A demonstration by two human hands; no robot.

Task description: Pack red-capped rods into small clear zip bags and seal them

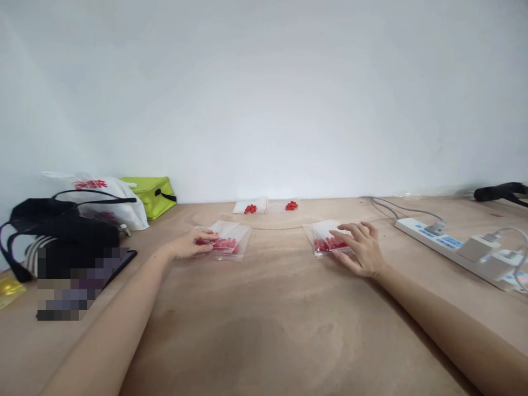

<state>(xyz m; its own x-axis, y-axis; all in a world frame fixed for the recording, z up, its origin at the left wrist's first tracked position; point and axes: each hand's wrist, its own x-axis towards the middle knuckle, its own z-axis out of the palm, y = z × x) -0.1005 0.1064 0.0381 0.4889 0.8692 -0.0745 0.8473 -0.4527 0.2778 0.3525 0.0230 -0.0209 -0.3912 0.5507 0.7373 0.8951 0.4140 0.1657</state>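
Observation:
On the wooden table, my left hand (pixel 192 243) lies over the left side of a clear bag (pixel 243 242) with several red pieces in it. Its fingers touch the bag, and their tips are partly blurred. My right hand (pixel 359 247) is at the right edge of another clear bag (pixel 322 242) with red pieces, thumb and fingers spread apart over it. Farther back, near the wall, lie two small groups of red pieces, one on a white bag (pixel 241 207) and one on a clear bag (pixel 274 207).
At the left are a black bag (pixel 82 236), a white plastic bag (pixel 134 212), a lime-green case (pixel 152 195) and a dark flat object (pixel 119 269). A white power strip (pixel 429 242) with plugs and cables stands at the right, with a black object (pixel 499 192) behind.

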